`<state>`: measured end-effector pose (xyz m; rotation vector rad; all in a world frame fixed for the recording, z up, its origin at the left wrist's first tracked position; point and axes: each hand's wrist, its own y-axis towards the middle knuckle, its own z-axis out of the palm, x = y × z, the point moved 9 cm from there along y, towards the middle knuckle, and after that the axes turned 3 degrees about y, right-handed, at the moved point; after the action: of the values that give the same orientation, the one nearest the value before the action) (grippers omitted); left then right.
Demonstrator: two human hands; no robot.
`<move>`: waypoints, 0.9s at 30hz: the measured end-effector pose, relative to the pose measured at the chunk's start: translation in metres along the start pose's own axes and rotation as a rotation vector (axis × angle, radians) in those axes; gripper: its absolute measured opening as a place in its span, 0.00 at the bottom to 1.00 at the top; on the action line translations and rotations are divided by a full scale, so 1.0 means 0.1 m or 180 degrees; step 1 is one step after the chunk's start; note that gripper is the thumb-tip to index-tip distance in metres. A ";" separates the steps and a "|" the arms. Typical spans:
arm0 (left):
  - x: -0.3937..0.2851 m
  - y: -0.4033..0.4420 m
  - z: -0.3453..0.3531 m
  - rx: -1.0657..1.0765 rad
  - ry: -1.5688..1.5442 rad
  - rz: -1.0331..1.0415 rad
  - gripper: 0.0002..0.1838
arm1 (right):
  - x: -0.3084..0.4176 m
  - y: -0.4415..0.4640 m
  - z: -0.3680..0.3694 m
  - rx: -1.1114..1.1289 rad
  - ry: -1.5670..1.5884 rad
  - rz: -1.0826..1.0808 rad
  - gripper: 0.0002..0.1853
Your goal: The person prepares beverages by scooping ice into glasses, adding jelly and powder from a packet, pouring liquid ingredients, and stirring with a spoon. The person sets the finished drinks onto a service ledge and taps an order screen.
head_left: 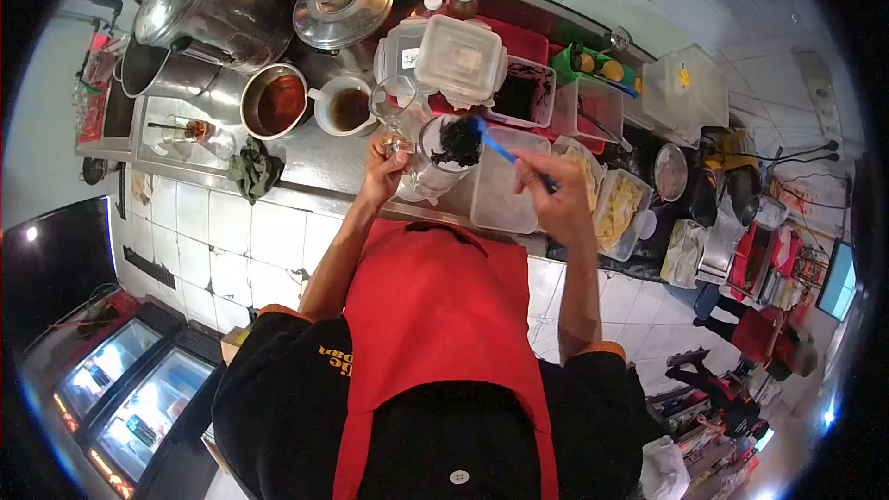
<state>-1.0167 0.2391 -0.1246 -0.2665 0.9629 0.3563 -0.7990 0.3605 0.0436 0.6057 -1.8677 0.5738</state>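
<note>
My left hand (385,167) is closed on the handle of a clear glass pitcher (435,178), whose mouth faces up toward me. My right hand (556,187) grips a blue utensil (505,150), its far end touching a dark, shredded mass (459,141) at the pitcher's mouth. Just behind stands another clear glass vessel (396,97). A clear plastic tub (507,187) lies between the pitcher and my right hand. Beyond it, an open container (520,97) holds more dark material.
Left on the steel counter (319,162) are a pot of reddish liquid (281,102), a white jug of brown liquid (347,109), a dark cloth (255,169) and large pots. Lidded boxes (458,57) stand behind. Tubs of yellowish food (622,208) sit right. People (773,338) are far right.
</note>
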 end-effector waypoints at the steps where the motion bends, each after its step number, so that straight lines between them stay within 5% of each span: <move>1: 0.00 0.01 -0.01 0.0116 -0.0095 0.0024 0.18 | 0.02 -0.03 0.09 0.0026 0.0011 -0.0266 0.11; 17: -0.14 -0.06 -0.08 -0.0113 -0.0372 0.0013 0.20 | 0.27 -0.26 0.26 -0.0441 -0.0460 -0.1408 0.17; 27: -0.28 -0.19 -0.21 -0.0211 -0.0467 0.0156 0.19 | -0.49 0.41 -0.65 -0.0596 -0.0660 -0.0254 0.09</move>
<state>-1.0389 0.2090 -0.1110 -0.2735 0.8154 0.4471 -0.7648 0.4398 0.0159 0.6308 -2.0535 0.2881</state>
